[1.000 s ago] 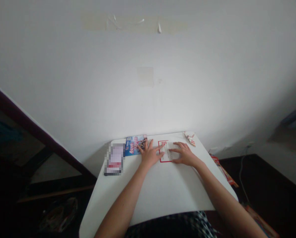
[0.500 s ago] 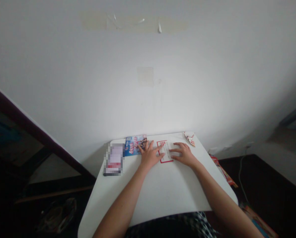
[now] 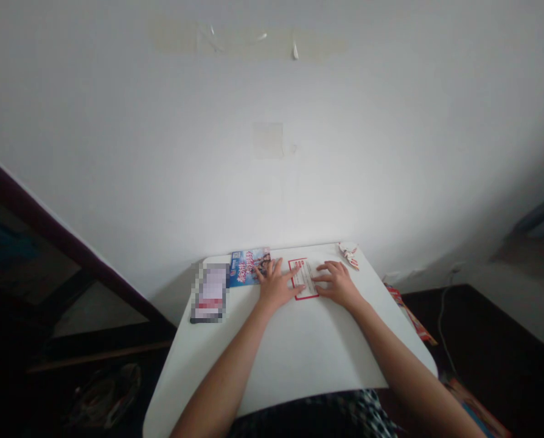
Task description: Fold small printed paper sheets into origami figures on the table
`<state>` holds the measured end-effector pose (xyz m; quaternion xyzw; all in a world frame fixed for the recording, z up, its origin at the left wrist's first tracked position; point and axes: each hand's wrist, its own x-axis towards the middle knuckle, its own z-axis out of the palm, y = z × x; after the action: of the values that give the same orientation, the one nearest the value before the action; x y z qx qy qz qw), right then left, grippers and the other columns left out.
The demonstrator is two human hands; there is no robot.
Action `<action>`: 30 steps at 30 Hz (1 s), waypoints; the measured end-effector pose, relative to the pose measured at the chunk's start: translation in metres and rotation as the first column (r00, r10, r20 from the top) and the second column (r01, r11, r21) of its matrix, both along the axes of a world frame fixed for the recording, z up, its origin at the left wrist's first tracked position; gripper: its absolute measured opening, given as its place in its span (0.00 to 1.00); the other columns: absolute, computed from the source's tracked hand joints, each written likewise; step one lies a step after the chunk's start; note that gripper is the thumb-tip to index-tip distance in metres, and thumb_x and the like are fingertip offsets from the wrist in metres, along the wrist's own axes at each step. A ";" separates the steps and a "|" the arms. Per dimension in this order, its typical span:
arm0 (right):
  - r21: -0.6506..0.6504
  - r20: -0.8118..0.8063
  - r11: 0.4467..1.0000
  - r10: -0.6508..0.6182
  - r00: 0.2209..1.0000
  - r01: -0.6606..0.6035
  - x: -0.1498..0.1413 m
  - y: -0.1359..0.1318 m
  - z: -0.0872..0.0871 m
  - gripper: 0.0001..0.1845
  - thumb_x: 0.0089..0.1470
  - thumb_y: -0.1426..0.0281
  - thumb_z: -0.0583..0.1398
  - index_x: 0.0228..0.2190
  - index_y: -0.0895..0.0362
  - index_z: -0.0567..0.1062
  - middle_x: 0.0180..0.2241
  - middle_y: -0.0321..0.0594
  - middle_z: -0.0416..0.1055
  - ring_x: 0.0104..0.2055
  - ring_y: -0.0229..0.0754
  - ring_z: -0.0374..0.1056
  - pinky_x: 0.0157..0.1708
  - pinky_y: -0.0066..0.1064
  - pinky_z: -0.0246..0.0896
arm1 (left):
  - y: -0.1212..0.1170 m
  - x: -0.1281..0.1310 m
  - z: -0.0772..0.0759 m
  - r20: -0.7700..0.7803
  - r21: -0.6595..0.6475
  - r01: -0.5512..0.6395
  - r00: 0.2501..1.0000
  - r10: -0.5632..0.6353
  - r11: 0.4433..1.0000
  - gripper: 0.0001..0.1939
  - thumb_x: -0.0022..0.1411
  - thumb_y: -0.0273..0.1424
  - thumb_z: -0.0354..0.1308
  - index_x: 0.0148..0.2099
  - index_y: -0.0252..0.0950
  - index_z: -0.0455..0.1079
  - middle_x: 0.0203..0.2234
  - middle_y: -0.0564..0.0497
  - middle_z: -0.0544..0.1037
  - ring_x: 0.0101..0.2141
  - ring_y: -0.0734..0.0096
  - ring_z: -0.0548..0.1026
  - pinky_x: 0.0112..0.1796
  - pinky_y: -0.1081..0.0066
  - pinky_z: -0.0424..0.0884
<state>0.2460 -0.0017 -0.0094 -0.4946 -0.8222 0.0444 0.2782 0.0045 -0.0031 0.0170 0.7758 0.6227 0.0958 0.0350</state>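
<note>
A white sheet with a red border (image 3: 303, 278) lies flat near the far side of the white table (image 3: 294, 347). My left hand (image 3: 274, 285) rests on the table with fingers spread, its fingertips on the sheet's left edge. My right hand (image 3: 337, 281) lies flat on the sheet's right part, fingers stretched toward the left. Neither hand holds anything.
A blue printed leaflet (image 3: 248, 265) lies just left of my left hand. A blurred-out dark rectangle (image 3: 209, 292) sits at the table's left edge. A small folded red and white paper piece (image 3: 349, 253) lies at the far right corner. Coloured papers (image 3: 411, 314) lie on the floor to the right.
Both hands have edged slightly; the right hand has drawn a little toward the left over the sheet. The sheet itself stays flat in place.
</note>
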 end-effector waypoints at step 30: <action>0.039 0.093 0.980 -0.200 0.975 0.197 -0.031 0.028 0.017 0.08 0.61 0.67 0.62 0.37 0.50 0.83 0.53 0.43 0.73 0.62 0.53 0.58 0.63 0.48 0.51 | 0.002 -0.001 0.002 0.030 -0.023 0.009 1.000 -0.008 1.000 0.29 0.61 0.57 0.57 0.65 0.69 0.65 0.73 0.54 0.56 0.71 0.37 0.51 0.63 0.24 0.32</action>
<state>0.2152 0.0260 0.0073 -0.5718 -0.7817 -0.0197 0.2485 0.0030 -0.0011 0.0193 0.7764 0.6200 0.1000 0.0536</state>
